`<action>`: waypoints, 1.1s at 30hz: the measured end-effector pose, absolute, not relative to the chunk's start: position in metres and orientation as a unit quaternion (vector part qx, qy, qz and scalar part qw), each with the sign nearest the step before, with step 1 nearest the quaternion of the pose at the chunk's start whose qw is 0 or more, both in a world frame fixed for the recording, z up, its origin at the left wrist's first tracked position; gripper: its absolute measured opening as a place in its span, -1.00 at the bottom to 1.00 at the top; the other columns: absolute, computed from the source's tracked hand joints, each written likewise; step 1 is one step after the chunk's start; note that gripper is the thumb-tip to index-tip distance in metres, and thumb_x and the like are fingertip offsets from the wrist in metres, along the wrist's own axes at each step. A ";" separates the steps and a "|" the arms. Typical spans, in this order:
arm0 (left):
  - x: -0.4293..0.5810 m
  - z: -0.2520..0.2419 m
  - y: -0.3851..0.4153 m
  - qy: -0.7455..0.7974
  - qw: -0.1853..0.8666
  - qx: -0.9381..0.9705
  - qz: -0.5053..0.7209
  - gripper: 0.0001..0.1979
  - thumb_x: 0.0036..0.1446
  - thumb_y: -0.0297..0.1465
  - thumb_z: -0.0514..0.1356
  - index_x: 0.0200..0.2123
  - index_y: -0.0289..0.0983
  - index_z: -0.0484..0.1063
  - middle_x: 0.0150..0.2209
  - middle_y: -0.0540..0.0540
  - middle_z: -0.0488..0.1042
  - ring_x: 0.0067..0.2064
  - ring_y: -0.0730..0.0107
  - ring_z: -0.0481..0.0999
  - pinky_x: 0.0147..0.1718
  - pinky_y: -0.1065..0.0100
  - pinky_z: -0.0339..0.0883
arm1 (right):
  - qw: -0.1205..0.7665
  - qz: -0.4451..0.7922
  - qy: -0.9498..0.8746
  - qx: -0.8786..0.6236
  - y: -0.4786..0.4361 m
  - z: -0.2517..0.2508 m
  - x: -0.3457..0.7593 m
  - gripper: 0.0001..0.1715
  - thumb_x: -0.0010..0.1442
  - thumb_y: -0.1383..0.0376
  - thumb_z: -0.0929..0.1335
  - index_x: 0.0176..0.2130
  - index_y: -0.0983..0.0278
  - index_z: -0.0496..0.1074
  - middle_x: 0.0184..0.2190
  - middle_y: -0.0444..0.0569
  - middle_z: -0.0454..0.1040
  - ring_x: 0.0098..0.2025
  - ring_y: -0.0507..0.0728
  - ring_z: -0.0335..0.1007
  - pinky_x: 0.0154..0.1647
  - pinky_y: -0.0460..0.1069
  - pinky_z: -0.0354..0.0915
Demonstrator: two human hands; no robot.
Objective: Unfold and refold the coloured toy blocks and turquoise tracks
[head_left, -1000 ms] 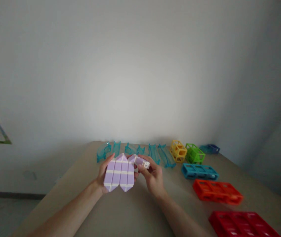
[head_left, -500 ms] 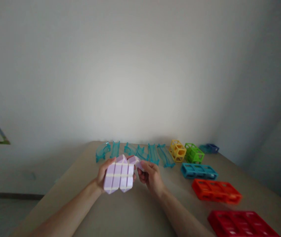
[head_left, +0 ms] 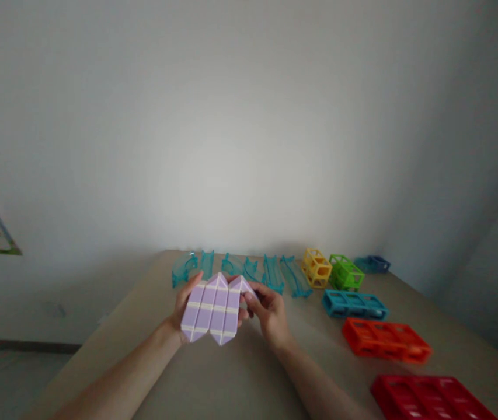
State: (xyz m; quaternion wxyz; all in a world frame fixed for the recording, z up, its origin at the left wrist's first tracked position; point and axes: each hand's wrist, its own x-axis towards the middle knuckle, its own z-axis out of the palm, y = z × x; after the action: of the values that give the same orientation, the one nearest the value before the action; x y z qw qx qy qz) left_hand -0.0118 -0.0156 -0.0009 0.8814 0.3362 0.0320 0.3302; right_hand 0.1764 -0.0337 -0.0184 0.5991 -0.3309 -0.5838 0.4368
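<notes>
I hold a lilac and white folding puzzle (head_left: pixel 212 310) of wedge-shaped segments above the tan table (head_left: pixel 240 373). My left hand (head_left: pixel 182 309) grips its left side from behind, fingers curled round it. My right hand (head_left: pixel 270 312) is closed on the puzzle's end segments at its upper right corner, folded against the main block. Both forearms reach in from the bottom of the view.
A row of clear teal track pieces (head_left: pixel 270 273) lies along the table's far edge. To the right stand a yellow cage block (head_left: pixel 316 268), a green one (head_left: pixel 345 272), a dark blue piece (head_left: pixel 373 264), a teal frame (head_left: pixel 354 304), an orange frame (head_left: pixel 386 340) and a red frame (head_left: pixel 428 399).
The end segments that stuck out to the right a second ago have been turned in by my right hand and now lie against the block. The block tilted slightly.
</notes>
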 end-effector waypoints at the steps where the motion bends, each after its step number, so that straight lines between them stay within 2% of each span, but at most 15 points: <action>1: -0.012 0.000 -0.016 0.042 0.880 0.337 0.332 -0.26 0.14 0.05 -0.07 0.16 -0.41 0.25 -0.07 -0.39 0.50 -0.06 -0.17 0.50 -0.03 -0.07 0.18 | 0.605 0.428 -0.580 -0.337 -0.034 -0.018 0.177 -0.65 0.12 0.13 0.40 -0.16 0.30 0.52 -0.48 -0.10 0.41 -0.54 -0.03 0.18 -0.56 -0.12 0.12; 5: -0.013 0.003 -0.014 0.117 0.860 0.352 0.350 -0.34 0.10 -0.05 0.09 0.13 -0.39 0.29 -0.12 -0.33 0.53 -0.11 -0.07 0.52 -0.10 0.05 0.28 | 0.620 0.395 -0.570 -0.367 -0.032 -0.018 0.177 -0.64 0.10 0.11 0.39 -0.20 0.33 0.51 -0.49 -0.09 0.42 -0.57 -0.03 0.16 -0.58 -0.12 0.10; 8: -0.013 0.003 -0.010 0.204 0.802 0.383 0.410 -0.42 -0.03 -0.23 0.27 0.06 -0.36 0.38 -0.19 -0.26 0.56 -0.25 0.10 0.56 -0.28 0.22 0.35 | 0.625 0.384 -0.563 -0.381 -0.030 -0.018 0.178 -0.61 0.08 0.10 0.40 -0.21 0.35 0.49 -0.52 -0.11 0.39 -0.59 -0.03 0.12 -0.60 -0.12 0.08; 11: -0.010 0.003 -0.007 0.289 0.711 0.426 0.479 -0.42 -0.19 -0.40 0.38 -0.01 -0.33 0.44 -0.31 -0.16 0.59 -0.41 0.27 0.53 -0.45 0.35 0.33 | 0.617 0.380 -0.560 -0.402 -0.030 -0.016 0.177 -0.59 0.06 0.09 0.41 -0.20 0.36 0.48 -0.55 -0.13 0.35 -0.60 -0.03 0.11 -0.62 -0.12 0.08; 14: -0.006 0.002 -0.005 0.343 0.660 0.444 0.500 -0.45 -0.24 -0.42 0.41 -0.08 -0.30 0.47 -0.42 -0.09 0.58 -0.51 0.34 0.49 -0.54 0.40 0.28 | 0.609 0.387 -0.548 -0.423 -0.030 -0.014 0.177 -0.55 0.04 0.07 0.41 -0.20 0.37 0.47 -0.55 -0.13 0.35 -0.62 -0.02 0.12 -0.63 -0.11 0.10; 18: -0.004 0.002 -0.006 0.363 0.646 0.446 0.503 -0.52 -0.27 -0.39 0.43 -0.17 -0.30 0.50 -0.45 -0.08 0.57 -0.52 0.34 0.49 -0.55 0.40 0.29 | 0.608 0.403 -0.544 -0.414 -0.029 -0.013 0.178 -0.56 0.01 0.06 0.43 -0.26 0.37 0.49 -0.55 -0.09 0.38 -0.62 -0.02 0.13 -0.63 -0.10 0.11; 27: -0.005 0.000 -0.006 0.371 0.630 0.474 0.491 -0.54 -0.25 -0.35 0.41 -0.18 -0.31 0.51 -0.42 -0.09 0.57 -0.49 0.35 0.47 -0.51 0.39 0.29 | 0.606 0.406 -0.545 -0.414 -0.029 -0.013 0.179 -0.58 -0.01 0.10 0.44 -0.27 0.39 0.49 -0.60 -0.14 0.34 -0.64 -0.03 0.12 -0.64 -0.10 0.08; 31: -0.010 0.002 -0.004 0.382 0.537 0.563 0.498 -0.62 -0.18 -0.31 0.38 -0.21 -0.31 0.55 -0.33 -0.10 0.58 -0.37 0.28 0.51 -0.38 0.36 0.31 | 0.597 0.407 -0.543 -0.427 -0.028 -0.012 0.180 -0.55 -0.02 0.08 0.44 -0.26 0.40 0.49 -0.62 -0.15 0.33 -0.66 -0.04 0.10 -0.65 -0.10 0.04; 33: -0.014 0.004 -0.003 0.392 0.485 0.610 0.489 -0.66 -0.17 -0.30 0.37 -0.26 -0.30 0.58 -0.35 -0.09 0.58 -0.36 0.27 0.50 -0.38 0.38 0.28 | 0.590 0.422 -0.544 -0.421 -0.028 -0.012 0.180 -0.55 -0.01 0.06 0.43 -0.27 0.39 0.50 -0.63 -0.16 0.31 -0.67 -0.04 0.08 -0.66 -0.10 0.02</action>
State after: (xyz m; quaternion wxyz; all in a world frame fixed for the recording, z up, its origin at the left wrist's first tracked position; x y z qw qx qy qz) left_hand -0.0139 -0.0026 0.0044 0.4848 0.6100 0.3915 0.4895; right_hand 0.1799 -0.0279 -0.0117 0.5903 -0.4214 -0.5442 0.4218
